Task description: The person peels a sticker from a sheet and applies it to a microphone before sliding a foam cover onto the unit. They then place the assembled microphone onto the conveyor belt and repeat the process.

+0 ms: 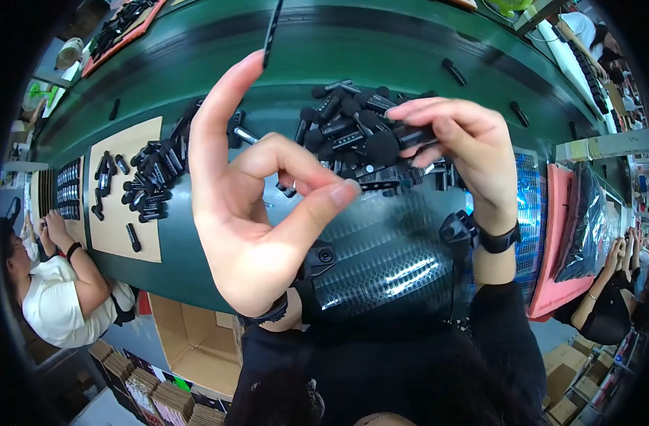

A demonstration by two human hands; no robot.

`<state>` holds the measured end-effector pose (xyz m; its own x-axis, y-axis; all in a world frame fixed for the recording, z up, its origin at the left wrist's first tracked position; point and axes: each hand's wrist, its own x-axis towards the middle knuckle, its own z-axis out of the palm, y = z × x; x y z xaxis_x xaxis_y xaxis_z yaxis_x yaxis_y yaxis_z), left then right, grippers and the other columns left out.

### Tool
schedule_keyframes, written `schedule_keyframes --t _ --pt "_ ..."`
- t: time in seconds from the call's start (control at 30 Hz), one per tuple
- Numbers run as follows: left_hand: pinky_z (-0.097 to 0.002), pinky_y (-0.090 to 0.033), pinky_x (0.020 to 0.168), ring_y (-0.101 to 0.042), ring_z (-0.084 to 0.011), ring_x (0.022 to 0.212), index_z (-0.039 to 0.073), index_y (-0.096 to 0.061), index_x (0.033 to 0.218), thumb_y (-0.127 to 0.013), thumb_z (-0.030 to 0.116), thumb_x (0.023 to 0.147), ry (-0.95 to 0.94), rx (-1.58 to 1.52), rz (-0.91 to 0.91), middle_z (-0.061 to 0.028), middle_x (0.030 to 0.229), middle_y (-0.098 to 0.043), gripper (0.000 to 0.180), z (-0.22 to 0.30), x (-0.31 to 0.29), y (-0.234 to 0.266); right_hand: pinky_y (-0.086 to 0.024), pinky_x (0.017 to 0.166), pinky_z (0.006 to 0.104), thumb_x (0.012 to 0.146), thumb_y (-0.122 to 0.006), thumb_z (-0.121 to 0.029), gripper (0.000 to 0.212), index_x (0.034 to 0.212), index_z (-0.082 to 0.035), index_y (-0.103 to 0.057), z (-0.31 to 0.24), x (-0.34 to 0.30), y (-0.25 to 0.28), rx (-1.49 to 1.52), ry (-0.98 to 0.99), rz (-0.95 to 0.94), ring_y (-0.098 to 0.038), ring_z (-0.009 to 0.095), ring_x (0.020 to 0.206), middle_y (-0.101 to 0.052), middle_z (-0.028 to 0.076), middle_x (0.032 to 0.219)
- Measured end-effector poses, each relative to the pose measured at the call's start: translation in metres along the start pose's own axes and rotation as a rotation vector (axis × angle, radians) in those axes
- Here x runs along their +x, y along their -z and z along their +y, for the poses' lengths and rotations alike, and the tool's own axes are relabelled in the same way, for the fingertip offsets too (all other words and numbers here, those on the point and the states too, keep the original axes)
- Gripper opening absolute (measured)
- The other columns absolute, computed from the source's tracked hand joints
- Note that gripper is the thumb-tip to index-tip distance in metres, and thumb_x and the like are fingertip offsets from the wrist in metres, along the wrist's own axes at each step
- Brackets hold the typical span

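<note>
My right hand (473, 138) holds a small black clip-on microphone (417, 135) by its body, its round foam cover (382, 148) pointing left. To its left, my left hand (250, 192) has the index finger stretched up. Its thumb and another finger pinch a slim black piece (378, 186) with small light dots, just below the foam cover; its kind is not plain. Behind both hands lies a pile of similar black microphones (338, 117). Beneath them sits a clear plastic tray (381, 270) with rows of ridged pockets.
More microphones (154, 170) lie on a cardboard sheet (125, 245) to the left, and a few are scattered on the green bench (395, 57). Pink foam (552, 248) bears dark bagged material at right. An open carton (196, 341) stands below left. People (61, 298) work at both sides.
</note>
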<state>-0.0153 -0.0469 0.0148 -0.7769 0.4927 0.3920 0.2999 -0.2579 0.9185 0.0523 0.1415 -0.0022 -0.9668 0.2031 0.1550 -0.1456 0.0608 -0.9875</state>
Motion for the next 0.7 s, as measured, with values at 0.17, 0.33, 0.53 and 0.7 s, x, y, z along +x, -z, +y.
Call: schedule_keyframes --t 0.17,0.33,0.53,0.7 --pt "-0.0181 -0.038 0.056 -0.049 -0.0105 0.056 -0.006 -0.019 0.127 -0.059 -0.009 0.062 0.047 -0.055 -0.057 -0.0055 0.06 -0.054 0.077 -0.002 -0.001 -0.015 -0.042 0.041 0.0167 0.084 -0.049 -0.013 0.021 0.085 0.005 -0.06 0.017 -0.022 0.003 0.184 -0.095 0.056 -0.056 0.01 0.049 -0.056 0.005 0.058" --pt "-0.0179 -0.038 0.056 -0.05 -0.0104 0.055 -0.006 -0.02 0.127 -0.058 -0.011 0.061 0.076 -0.088 -0.067 -0.0059 0.06 -0.054 0.076 -0.003 -0.004 -0.025 -0.037 0.038 0.0154 0.085 -0.049 -0.018 0.025 0.08 0.004 -0.06 0.021 -0.027 0.007 0.205 -0.211 -0.072 -0.05 0.007 0.041 -0.057 0.007 0.061" --pt "-0.0171 -0.038 0.056 -0.05 -0.0093 0.055 -0.006 -0.023 0.126 -0.058 -0.01 0.062 0.087 -0.079 -0.096 -0.0054 0.06 -0.054 0.073 -0.011 -0.002 -0.032 -0.033 0.037 0.0148 0.085 -0.045 -0.034 0.038 0.074 0.001 -0.056 0.053 -0.023 0.015 0.37 -0.211 -0.008 -0.04 0.005 0.041 -0.054 0.008 0.07" --pt "-0.0165 -0.037 0.056 -0.05 -0.0089 0.056 -0.006 -0.025 0.125 -0.059 -0.01 0.062 0.074 -0.004 -0.083 -0.005 0.06 -0.054 0.072 -0.014 -0.002 -0.034 -0.038 0.04 0.0148 0.086 -0.048 -0.019 0.024 0.087 0.003 -0.058 0.068 -0.026 0.024 0.816 -0.278 -0.033 -0.052 0.007 0.049 -0.059 0.009 0.075"
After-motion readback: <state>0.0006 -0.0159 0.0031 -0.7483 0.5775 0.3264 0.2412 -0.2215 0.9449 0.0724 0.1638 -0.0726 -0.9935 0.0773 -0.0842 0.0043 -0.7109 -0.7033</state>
